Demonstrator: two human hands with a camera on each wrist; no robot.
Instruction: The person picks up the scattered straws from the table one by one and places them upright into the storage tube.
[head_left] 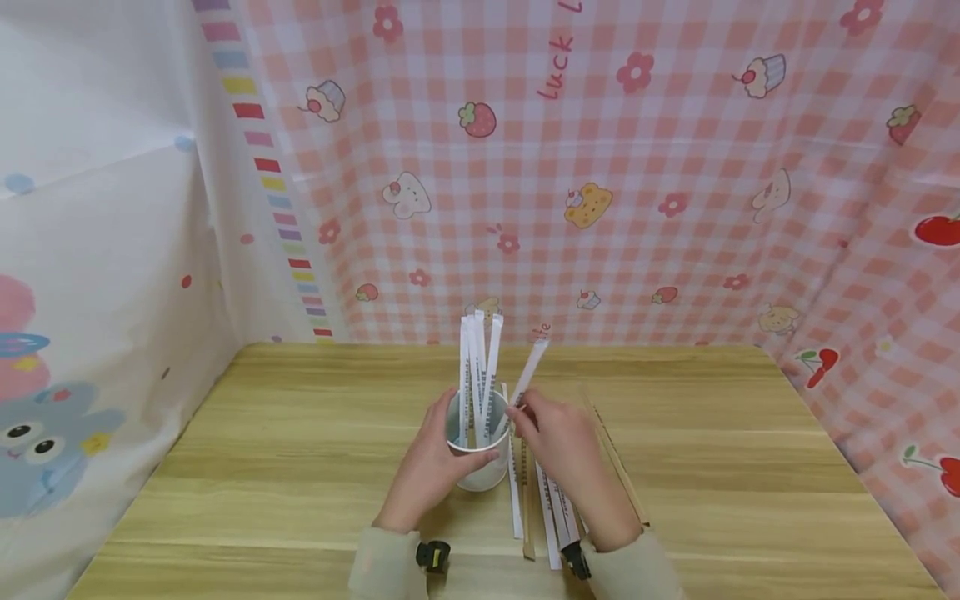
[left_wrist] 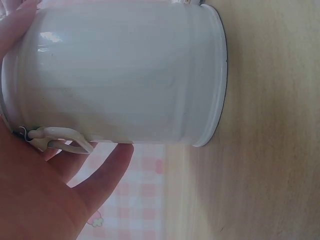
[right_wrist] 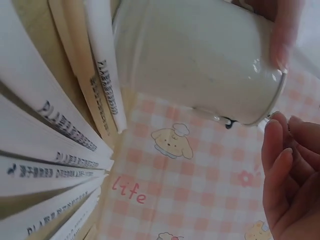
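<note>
Two-handed: gripping cup (head_left: 483,477) with curled left hand (head_left: 438,464), pinching straw (head_left: 532,364) in right hand (head_left: 564,437), angled over cup's right edge.

A pink-and-white checked cloth (head_left: 540,158) hangs behind the wood-grain table (head_left: 720,467).

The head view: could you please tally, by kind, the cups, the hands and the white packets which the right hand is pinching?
White cup: 1
Hands: 2, the left hand and the right hand
Pinched white packet: 1
Total: 4
</note>
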